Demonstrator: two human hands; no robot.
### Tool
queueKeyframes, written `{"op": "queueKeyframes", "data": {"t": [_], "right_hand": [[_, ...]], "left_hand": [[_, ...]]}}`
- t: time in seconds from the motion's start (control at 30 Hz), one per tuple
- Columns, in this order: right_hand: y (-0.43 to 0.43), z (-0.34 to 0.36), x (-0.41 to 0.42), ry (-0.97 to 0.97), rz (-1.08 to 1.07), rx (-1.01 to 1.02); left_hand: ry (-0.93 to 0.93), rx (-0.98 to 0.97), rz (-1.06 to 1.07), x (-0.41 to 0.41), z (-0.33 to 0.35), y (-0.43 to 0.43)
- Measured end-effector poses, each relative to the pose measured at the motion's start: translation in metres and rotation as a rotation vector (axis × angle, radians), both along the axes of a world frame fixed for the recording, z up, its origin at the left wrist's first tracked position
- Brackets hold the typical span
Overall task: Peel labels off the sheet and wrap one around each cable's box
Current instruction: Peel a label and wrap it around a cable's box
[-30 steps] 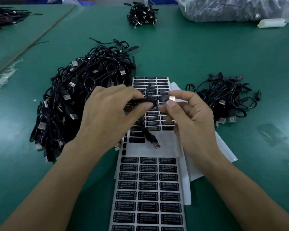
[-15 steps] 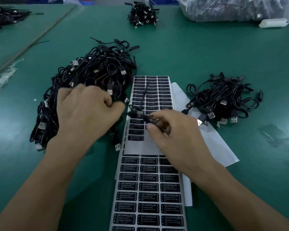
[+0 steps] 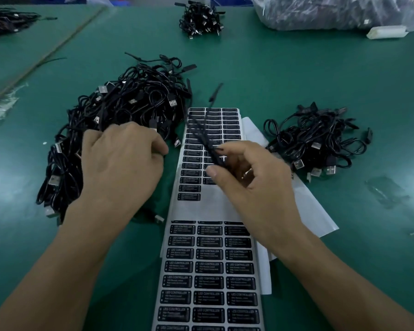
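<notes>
This is a factory packing or assembly station. The wide counter (image 3: pixel 285 72) is covered with a green work mat. Identical black USB cables lie on it in bulk: a large heap (image 3: pixel 129 108) left of centre, a smaller heap (image 3: pixel 316 139) at right, a bundle (image 3: pixel 200 19) at top centre and another tangle (image 3: pixel 5 22) in the upper left corner. A clear plastic bag (image 3: pixel 332 13) at upper right is stuffed full. Label sheets (image 3: pixel 208 271) in the lower middle repeat one print, "LED CONTROLLER".

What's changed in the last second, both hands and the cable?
The left hand let go of the thin black cable and went left onto the large tangled pile of black cables. The right hand alone pinches that cable now, over the white sheet of black labels. Sheet and smaller right-hand cable pile stayed put.
</notes>
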State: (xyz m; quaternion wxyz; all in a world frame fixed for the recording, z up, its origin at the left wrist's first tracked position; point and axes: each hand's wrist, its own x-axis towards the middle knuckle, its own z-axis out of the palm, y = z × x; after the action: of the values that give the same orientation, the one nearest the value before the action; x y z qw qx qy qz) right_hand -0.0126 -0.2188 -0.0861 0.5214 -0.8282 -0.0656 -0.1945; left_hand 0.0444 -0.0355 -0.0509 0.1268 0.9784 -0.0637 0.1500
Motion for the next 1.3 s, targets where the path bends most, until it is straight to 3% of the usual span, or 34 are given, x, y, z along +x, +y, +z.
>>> {"op": "queueKeyframes", "data": {"t": [0.2, 0.33, 0.6, 0.7, 0.9, 1.0, 1.17, 1.3], "right_hand": [[0.0, -0.002, -0.001, -0.081, 0.118, -0.067], [-0.002, -0.004, 0.0, -0.071, 0.128, -0.084], [-0.006, -0.005, 0.001, 0.048, 0.16, 0.204], [-0.007, -0.004, 0.002, 0.048, 0.172, 0.177], [-0.007, 0.001, -0.004, 0.053, 0.278, -0.091], [-0.009, 0.003, -0.003, 0.12, 0.205, -0.296], [-0.01, 0.007, -0.003, 0.201, 0.096, -0.546], [-0.015, 0.006, -0.003, 0.312, 0.146, -0.763]], "left_hand": [[0.219, -0.921, -0.046, 0.003, -0.001, -0.015], [0.374, -1.289, -0.096, 0.005, 0.002, -0.014], [0.255, -1.263, -0.088, 0.004, -0.001, -0.014], [0.225, -1.251, -0.092, 0.005, -0.002, -0.014], [0.154, -1.216, -0.118, 0.007, -0.003, -0.009], [0.18, -1.276, -0.157, 0.009, 0.002, -0.003], [0.41, -1.435, -0.22, 0.013, 0.008, 0.001], [0.676, -1.414, -0.366, 0.012, 0.009, 0.009]]}}
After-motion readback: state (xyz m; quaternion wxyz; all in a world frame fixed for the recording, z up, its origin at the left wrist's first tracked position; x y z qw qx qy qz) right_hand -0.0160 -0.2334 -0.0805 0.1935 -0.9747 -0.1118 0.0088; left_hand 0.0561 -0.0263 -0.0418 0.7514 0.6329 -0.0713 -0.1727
